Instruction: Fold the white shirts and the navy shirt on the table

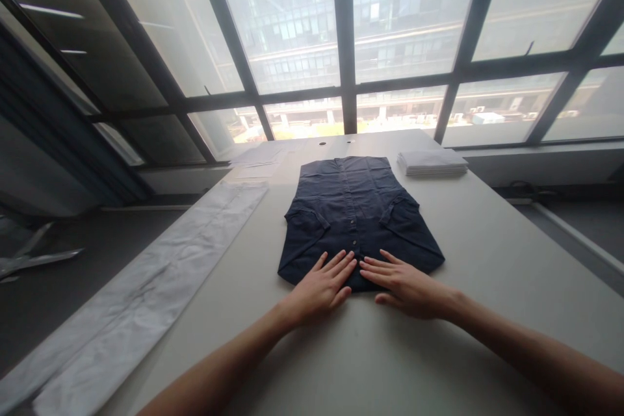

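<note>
A dark navy shirt (351, 208) with a buttoned front lies flat on the white table, its sides and sleeves folded inward. My left hand (324, 283) rests palm down on the shirt's near edge, left of the button line, with fingers stretched out. On the other side of the buttons, my right hand (402, 283) lies flat on the same edge, its fingers extended toward the middle. The fingertips of the two hands are close but apart. Both thumbs point inward along the near edge, and neither hand grips the cloth.
White translucent plastic sheeting (156, 286) runs along the left side of the table (487, 312). A stack of folded white sheets (433, 162) sits at the far right. Papers (258, 157) lie at the far left. Large windows (292, 19) stand beyond the table.
</note>
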The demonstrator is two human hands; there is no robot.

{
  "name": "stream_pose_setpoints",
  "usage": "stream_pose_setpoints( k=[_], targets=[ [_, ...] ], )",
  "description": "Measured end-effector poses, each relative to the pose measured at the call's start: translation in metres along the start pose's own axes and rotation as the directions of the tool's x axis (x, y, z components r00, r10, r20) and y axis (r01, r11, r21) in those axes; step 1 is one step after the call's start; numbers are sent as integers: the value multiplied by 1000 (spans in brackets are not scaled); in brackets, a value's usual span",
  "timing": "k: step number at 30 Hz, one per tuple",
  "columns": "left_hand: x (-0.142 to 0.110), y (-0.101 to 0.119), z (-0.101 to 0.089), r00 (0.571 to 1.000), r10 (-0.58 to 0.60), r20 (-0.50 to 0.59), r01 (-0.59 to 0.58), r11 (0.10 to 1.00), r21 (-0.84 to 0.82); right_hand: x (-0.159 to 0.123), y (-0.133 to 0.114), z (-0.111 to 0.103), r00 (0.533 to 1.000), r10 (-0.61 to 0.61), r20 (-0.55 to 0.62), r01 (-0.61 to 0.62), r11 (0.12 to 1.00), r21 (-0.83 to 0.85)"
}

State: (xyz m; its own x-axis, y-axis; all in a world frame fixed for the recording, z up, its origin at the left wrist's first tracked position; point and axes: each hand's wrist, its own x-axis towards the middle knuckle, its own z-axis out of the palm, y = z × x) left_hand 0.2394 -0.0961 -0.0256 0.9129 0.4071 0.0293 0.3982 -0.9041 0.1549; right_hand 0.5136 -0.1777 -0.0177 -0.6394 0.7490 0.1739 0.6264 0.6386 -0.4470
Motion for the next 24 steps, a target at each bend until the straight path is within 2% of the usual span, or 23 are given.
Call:
stream_pose_setpoints(
  k=[6, 11, 13, 16, 18, 24],
  targets=[
    [1, -1, 2, 1000, -13, 15, 12, 999, 40, 4, -1, -2, 987, 10, -160, -17, 999, -44],
    [1, -3, 3, 1000, -14, 18, 14, 999, 29, 3, 4, 2, 949, 32, -314, -65, 993, -95],
    [1, -3, 2, 1000, -11, 14, 11, 1000, 17, 4, 3, 3, 959, 10, -283, -37, 995, -91],
    [1, -3, 2, 1000, -6, 1, 6, 1000, 18, 5, -2, 4, 992, -59, -108, 55, 997, -45],
    [0, -3, 3, 1000, -3, 0, 3, 1000, 25, 6, -4, 5, 997, -71, -18, 70, 997, -11],
    [0, -2, -1, 999, -16, 45, 14, 1000, 27, 5, -2, 3, 998, -40, 42, 40, 999, 1]
  ],
)
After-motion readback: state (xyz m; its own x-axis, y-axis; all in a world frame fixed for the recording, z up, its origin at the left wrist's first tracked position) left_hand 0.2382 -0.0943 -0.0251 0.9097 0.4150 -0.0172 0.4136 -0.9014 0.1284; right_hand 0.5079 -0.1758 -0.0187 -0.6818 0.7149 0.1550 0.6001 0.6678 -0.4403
